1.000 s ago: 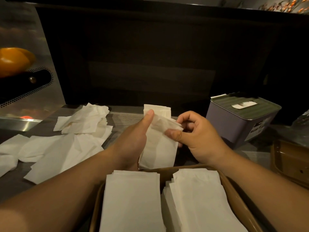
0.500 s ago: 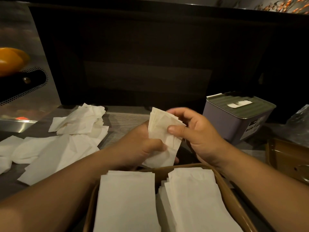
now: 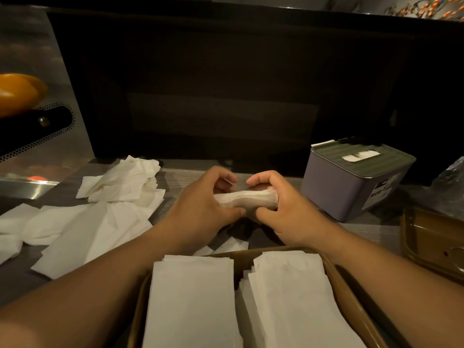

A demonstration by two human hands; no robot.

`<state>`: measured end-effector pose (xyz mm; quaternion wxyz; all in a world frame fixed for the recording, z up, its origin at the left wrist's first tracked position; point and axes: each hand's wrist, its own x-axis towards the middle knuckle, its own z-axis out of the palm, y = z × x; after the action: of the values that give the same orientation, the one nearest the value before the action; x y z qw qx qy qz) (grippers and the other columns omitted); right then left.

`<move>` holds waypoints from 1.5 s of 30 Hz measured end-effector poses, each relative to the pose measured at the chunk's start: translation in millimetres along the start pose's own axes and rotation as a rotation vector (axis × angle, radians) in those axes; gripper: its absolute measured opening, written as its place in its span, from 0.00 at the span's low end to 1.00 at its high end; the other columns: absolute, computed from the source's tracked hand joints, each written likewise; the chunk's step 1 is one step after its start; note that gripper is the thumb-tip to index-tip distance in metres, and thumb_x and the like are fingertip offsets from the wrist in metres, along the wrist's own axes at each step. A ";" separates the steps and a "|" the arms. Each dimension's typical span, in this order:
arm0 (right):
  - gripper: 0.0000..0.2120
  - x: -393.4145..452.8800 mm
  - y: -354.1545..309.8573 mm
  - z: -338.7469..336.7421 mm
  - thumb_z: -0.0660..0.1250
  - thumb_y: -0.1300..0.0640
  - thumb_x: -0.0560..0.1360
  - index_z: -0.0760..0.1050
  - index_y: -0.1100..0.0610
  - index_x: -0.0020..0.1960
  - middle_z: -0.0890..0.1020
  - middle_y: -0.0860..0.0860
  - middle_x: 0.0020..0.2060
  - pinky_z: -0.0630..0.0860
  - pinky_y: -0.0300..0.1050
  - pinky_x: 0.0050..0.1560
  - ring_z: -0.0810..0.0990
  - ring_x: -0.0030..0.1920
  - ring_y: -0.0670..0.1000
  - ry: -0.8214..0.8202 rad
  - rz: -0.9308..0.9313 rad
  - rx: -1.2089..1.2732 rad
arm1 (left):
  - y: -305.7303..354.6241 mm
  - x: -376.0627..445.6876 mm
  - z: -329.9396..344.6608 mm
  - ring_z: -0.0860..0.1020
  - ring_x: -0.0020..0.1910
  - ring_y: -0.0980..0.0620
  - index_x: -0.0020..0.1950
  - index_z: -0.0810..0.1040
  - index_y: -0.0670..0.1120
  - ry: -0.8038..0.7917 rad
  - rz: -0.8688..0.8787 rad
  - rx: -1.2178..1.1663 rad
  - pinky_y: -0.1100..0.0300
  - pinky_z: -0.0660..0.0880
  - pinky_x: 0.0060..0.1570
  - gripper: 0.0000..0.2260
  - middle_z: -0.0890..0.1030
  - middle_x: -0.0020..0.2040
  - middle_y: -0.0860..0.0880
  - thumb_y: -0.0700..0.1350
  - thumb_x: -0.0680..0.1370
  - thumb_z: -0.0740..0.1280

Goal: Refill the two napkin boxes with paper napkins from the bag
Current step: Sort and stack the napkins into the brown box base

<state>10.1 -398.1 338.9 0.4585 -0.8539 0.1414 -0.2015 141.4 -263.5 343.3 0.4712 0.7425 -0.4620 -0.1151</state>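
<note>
Both hands meet above the tabletop (image 3: 371,229), gripping one small wad of napkins (image 3: 247,200) between them, held roughly level and just beyond the near box. The left hand (image 3: 200,209) curls its fingers (image 3: 226,175) over the wad's left end with the thumb underneath; the right hand (image 3: 286,209) wraps the right end the same way, its fingers arched over the top and thumb pressed below. The open brown box (image 3: 351,300) sits at the near edge, holding two flat stacks side by side: a left stack (image 3: 193,302) and a right stack (image 3: 291,302). A grey box (image 3: 351,187) with a dark ribbed lid stands shut at the right rear, a napkin showing in its slot (image 3: 360,155). Loose napkins (image 3: 95,217) lie scattered and rumpled across the left of the tabletop. A brown lid (image 3: 431,242) lies at the right edge, and a corner of clear bag (image 3: 452,177) shows behind it. An orange object (image 3: 20,92) sits at far left.
</note>
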 end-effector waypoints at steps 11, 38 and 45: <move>0.21 -2.1 -10.4 -3.7 0.74 0.63 0.75 0.73 0.39 0.56 0.82 0.40 0.51 0.82 0.36 0.44 0.82 0.54 0.43 0.149 -0.017 0.107 | 11.9 -9.5 -17.2 0.78 0.48 0.59 0.49 0.73 0.63 -0.019 -0.024 0.085 0.66 0.80 0.39 0.14 0.76 0.48 0.63 0.50 0.73 0.75; 0.36 87.1 -121.0 129.3 0.73 0.55 0.76 0.61 0.46 0.79 0.65 0.46 0.76 0.68 0.48 0.73 0.64 0.74 0.48 -0.862 -0.582 -0.872 | -7.6 -166.0 -171.7 0.83 0.44 0.40 0.55 0.79 0.36 0.511 -0.632 -0.858 0.47 0.80 0.48 0.15 0.83 0.51 0.32 0.43 0.80 0.57; 0.21 83.6 -107.7 128.1 0.69 0.55 0.80 0.72 0.47 0.71 0.77 0.47 0.66 0.72 0.49 0.69 0.75 0.66 0.49 -0.738 -0.628 -0.870 | -10.3 -164.0 -167.5 0.83 0.44 0.38 0.60 0.77 0.36 0.535 -0.608 -0.825 0.51 0.81 0.40 0.14 0.83 0.49 0.33 0.42 0.80 0.58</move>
<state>150.4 -282.6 383.4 0.0084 -0.9755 -0.2127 0.0562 159.3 -32.5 380.4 0.7679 0.5999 -0.0094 -0.2243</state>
